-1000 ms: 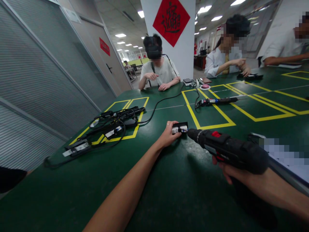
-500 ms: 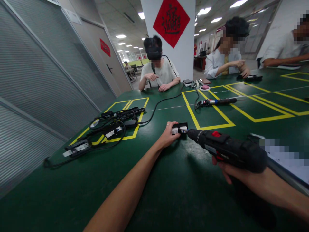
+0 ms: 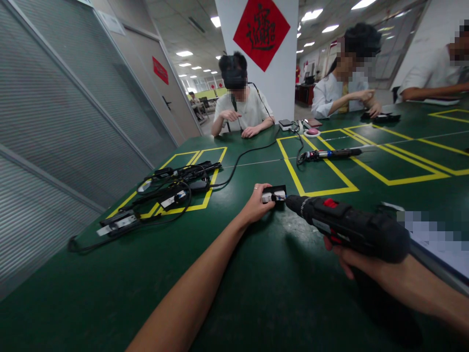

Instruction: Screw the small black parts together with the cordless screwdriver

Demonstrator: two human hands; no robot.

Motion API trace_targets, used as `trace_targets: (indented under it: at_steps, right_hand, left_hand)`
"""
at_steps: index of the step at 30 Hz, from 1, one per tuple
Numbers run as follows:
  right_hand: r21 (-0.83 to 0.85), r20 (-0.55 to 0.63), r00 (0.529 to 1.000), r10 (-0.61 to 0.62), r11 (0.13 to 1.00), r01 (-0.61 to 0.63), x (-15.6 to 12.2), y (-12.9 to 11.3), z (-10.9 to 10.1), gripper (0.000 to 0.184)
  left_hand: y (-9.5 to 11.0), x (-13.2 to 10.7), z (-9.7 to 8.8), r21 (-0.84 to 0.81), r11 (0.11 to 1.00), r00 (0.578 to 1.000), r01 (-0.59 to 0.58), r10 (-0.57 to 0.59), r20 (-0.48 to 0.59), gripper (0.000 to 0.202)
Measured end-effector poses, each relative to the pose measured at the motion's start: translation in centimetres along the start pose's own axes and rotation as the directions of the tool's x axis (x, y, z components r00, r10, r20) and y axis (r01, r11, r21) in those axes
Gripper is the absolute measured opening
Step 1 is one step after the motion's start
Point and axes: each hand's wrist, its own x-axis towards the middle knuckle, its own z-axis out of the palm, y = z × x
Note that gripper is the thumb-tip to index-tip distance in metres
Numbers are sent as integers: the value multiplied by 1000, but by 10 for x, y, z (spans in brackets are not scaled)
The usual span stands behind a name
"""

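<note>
My left hand point(image 3: 259, 201) is closed round a small black-and-white box-shaped part point(image 3: 274, 194), steadying it on the green table point(image 3: 278, 274). The thumb lies on the near side, and a ring shows on one finger. In my right hand point(image 3: 357, 259) is a black cordless drill point(image 3: 344, 222) with red details, wrapped at its handle. The drill's chuck points left at the part's right end. Its tip reaches the part or stops very close to it; I cannot tell which. The lower handle is in shadow.
Black cabled devices point(image 3: 176, 188) lie at left inside yellow tape. Beyond the part lies a dark screwdriver-like tool point(image 3: 330, 154). A clipboard with paper point(image 3: 436, 244) is at right. A person point(image 3: 242, 105) sits opposite, others further right. A black cable point(image 3: 242, 159) crosses the table.
The view shifts very slightly. Both hands, the drill and the part keep practically the same places relative to each other.
</note>
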Motion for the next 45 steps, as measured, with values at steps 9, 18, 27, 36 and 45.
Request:
trace_targets:
  at_steps: [9,18,27,36,45]
  right_hand:
    - [-17,-13,1000,-28,999,28,1,1,1,27]
    - [-54,10,1000,-20,998,20,2,1,1,32]
    - [-47,40,999,15,999,-13,0,0,-2,37]
    - [48,36,999,-5,999,3,0,-2,-1,23]
    - [21,8,1000,-10,1000,10,0,-2,0,26]
  left_hand:
    - [-3,0,0,1,1000,1000,-23,23,3,47]
    - [-5,0,0,-26,999,1000,-28,28,10,48]
    - [-7,-1,0,-30,999,999,-29,30,12,49]
    - [-8,0,0,-32,999,999,-31,31,8,49]
    - [-7,1,1,-32,999,1000,-25,25,5,49]
